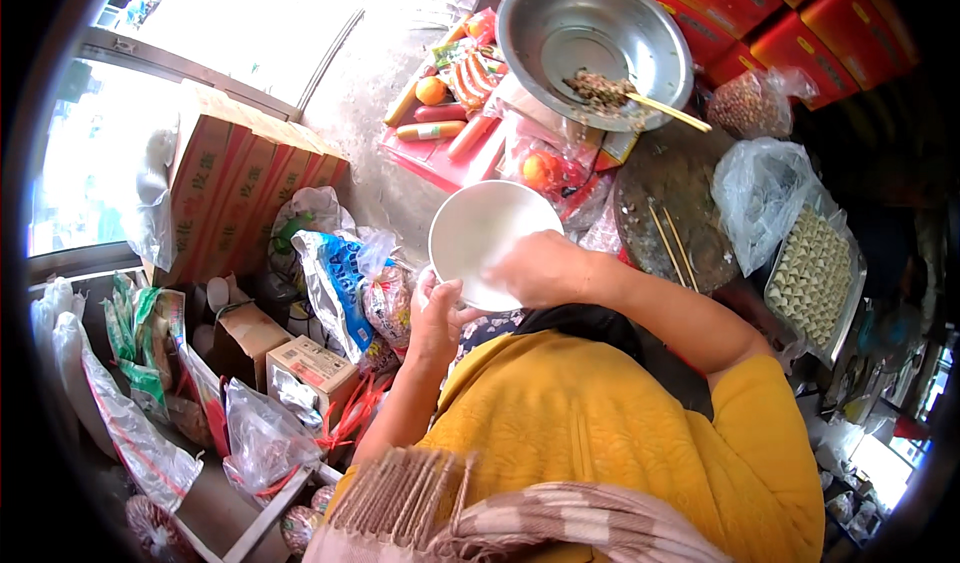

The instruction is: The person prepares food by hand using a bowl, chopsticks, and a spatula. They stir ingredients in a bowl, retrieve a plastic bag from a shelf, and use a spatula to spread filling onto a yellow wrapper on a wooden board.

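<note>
the fingers of the left hand (437,315) are curled closed around the near-left rim of a white bowl (480,233), thumb on the edge, so the bowl is gripped and tipped up toward the camera with its pale inside showing. the right hand (538,268) lies against the bowl's near-right side, its fingers bent inward over the rim; whether they pinch something small against the bowl cannot be told, since the back of the hand hides them. the bowl sits in mid-scene, held in the air just beyond the person's chest, which is covered by a yellow top (620,433) with a striped brown scarf (520,518) hanging nearest the camera.

farther off and to the right stands a large metal basin (560,23) holding a small heap of dark filling (598,90) with a wooden stick (668,112) resting in it. near that, lower right, a round dark board (690,178) carries a pair of chopsticks (668,243). right of the board, a metal tray (848,308) holds rows of pale folded dumplings (812,268) beside a clear plastic bag (755,188). far left of the basin lies a red tray (440,163) with sausages (432,129) and an orange fruit (431,90). to the left are cardboard boxes (250,188) and packets in plastic bags (345,283).
</note>
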The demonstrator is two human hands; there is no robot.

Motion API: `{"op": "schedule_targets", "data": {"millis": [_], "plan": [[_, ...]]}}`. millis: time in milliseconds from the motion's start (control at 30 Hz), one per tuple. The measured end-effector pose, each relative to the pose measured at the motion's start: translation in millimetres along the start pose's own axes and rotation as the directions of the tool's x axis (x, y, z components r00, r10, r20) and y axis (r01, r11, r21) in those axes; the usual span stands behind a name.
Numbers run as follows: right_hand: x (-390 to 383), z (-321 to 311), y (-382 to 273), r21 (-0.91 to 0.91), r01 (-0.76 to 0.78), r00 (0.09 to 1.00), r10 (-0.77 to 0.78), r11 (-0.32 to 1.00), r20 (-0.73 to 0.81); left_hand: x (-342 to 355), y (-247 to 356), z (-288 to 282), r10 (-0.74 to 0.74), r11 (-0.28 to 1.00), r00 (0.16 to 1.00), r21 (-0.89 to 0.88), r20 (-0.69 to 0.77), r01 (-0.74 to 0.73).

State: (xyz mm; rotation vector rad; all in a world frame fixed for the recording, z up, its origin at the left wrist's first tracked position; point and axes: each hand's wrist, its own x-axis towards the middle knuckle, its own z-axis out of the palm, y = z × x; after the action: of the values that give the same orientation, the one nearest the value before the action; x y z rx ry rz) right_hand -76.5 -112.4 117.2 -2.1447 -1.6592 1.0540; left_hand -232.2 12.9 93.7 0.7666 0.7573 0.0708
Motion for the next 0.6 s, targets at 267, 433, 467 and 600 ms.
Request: {"op": "schedule_targets", "data": {"millis": [267, 433, 467, 600], "plan": [[72, -63, -15, 0.276, -0.027, 0.896, 0.145, 0.961, -0.419, 37, 70, -52, -0.032, 0.999, 0.999, 0.039, -0.015, 0.032], [83, -83, -6, 0.58, -0.09, 0.775, 0.423, 0.809, -0.469, 51, 104, -81, -0.02, 0.999, 0.999, 0.027, -0.037, 0.021], [87, -75, 7, 0.6, -0.09, 0.77, 0.438, 0.795, -0.464, 54, 108, -85, -0.009, 1.0, 1.0, 0.015, -0.028, 0.009], [108, -54, 27, 0.768, -0.005, 0.83, 0.431, 0.64, -0.354, 62, 120, -101, -0.002, 1.0, 0.996, -0.01, -0.087, 0.001]]}}
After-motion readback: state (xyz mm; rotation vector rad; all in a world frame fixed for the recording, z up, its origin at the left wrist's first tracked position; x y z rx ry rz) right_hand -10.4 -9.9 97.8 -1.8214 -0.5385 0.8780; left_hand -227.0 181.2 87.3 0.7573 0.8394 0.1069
